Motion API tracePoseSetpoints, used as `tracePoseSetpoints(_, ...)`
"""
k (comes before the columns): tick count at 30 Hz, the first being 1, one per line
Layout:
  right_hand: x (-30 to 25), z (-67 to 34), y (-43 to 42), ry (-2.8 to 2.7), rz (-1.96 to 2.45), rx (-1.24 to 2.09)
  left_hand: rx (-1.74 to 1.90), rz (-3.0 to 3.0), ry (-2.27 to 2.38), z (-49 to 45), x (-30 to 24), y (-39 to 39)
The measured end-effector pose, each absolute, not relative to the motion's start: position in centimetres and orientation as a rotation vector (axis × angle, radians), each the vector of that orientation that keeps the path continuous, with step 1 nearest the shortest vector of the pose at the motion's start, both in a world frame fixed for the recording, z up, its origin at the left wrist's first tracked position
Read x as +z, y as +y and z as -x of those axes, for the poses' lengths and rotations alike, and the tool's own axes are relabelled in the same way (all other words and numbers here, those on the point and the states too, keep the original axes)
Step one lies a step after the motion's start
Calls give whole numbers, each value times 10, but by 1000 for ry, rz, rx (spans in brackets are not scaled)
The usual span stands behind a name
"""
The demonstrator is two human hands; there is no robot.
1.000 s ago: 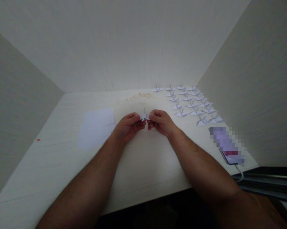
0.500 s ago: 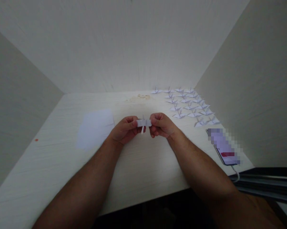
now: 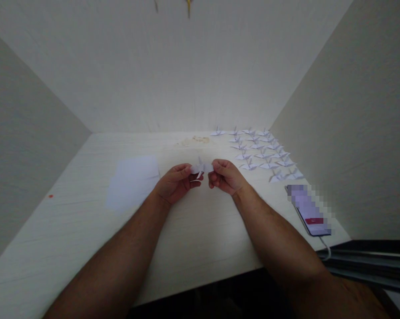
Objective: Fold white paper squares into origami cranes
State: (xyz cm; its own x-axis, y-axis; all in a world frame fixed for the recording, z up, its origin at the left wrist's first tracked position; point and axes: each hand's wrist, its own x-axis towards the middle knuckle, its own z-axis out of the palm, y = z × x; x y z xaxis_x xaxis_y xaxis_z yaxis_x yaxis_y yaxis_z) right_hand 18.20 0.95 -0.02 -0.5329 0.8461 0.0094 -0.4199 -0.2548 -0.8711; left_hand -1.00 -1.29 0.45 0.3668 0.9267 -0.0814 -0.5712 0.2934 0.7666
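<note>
A small white paper crane (image 3: 200,167) is held above the middle of the table, between my two hands. My left hand (image 3: 177,180) pinches its left wing between thumb and fingers. On the other side, my right hand (image 3: 227,175) grips the tip of the right wing, its lower fingers curled in. One narrow point of the crane stands up and another slants down toward me. Parts of the wings are hidden under my thumbs.
Several finished paper cranes (image 3: 268,165) stand in rows at the back right. A phone (image 3: 308,210) with a white cable lies on the right. White paper sheets (image 3: 133,181) rest left of my hands. Walls enclose the table (image 3: 200,248) at the back and sides.
The crane's wings look more spread, and its body has turned a little between my fingers. Both hands keep their hold. The view has tilted up slightly.
</note>
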Motion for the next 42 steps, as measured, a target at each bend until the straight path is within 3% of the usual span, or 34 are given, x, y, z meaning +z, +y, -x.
tracePoseSetpoints(18,0,-182,15,-1054,649,1798,1132,-759,617,11,4,-13)
tracePoseSetpoints(24,-3,-177,20,-1015,920,1281,1273,-687,730,6,4,-7)
tracePoseSetpoints(32,-2,-160,0,-1374,1103,732,1353,-790,883,-1,0,-4)
tracePoseSetpoints(42,8,-153,-9,-1372,1224,561,1289,-890,856,-1,-5,-1)
